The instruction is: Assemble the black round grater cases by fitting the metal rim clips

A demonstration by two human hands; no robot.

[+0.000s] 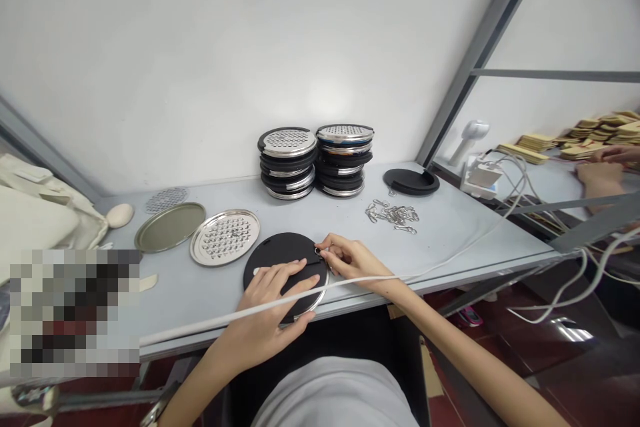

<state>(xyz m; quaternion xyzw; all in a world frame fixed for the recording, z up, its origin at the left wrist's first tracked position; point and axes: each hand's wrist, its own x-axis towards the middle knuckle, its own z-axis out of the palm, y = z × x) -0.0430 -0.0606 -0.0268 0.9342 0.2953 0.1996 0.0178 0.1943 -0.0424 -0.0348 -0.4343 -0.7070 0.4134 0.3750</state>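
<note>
A round black disc with a shiny metal rim (280,250) lies on the grey table near its front edge. My left hand (273,300) rests on top of it with the fingers spread. At the disc's right edge, my right hand (345,257) pinches a small metal ring or clip, mostly hidden by the fingertips. Left of the disc lie a silver grater plate (225,237) and a plain olive-grey round plate (171,227). A loose pile of small metal clips (395,214) sits to the right, below a black round holder (411,181).
Two stacks of black holders and grater plates, a left stack (288,163) and a right stack (345,160), stand by the wall. A white cable (450,259) crosses in front of my arms. On the right are a metal frame and another person's hands.
</note>
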